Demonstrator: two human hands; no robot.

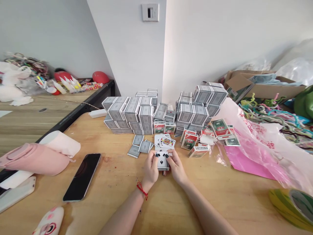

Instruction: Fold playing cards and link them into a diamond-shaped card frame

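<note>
A small stack of playing cards (161, 160) is gripped between both hands, a spade card face up on top. My left hand (151, 167) pinches its left edge, thumb on the face. On the opposite edge my right hand (177, 168) does the same; the fingers beneath are mostly hidden. Just beyond the hands lie loose face-up cards (167, 142), one a picture card. Several face-down cards (134, 150) with grey patterned backs rest to their left. Behind stand tall piles of grey-backed card decks (132, 109) and more decks (193, 114) on the right.
Red and green card boxes (189, 140) sit right of the loose cards. A black phone (82, 177) and a pink visor cap (39, 158) lie at left. At right are pink plastic wrapping (246, 137), a tape roll (290, 207) and a cardboard box (264, 91). A wall rises behind.
</note>
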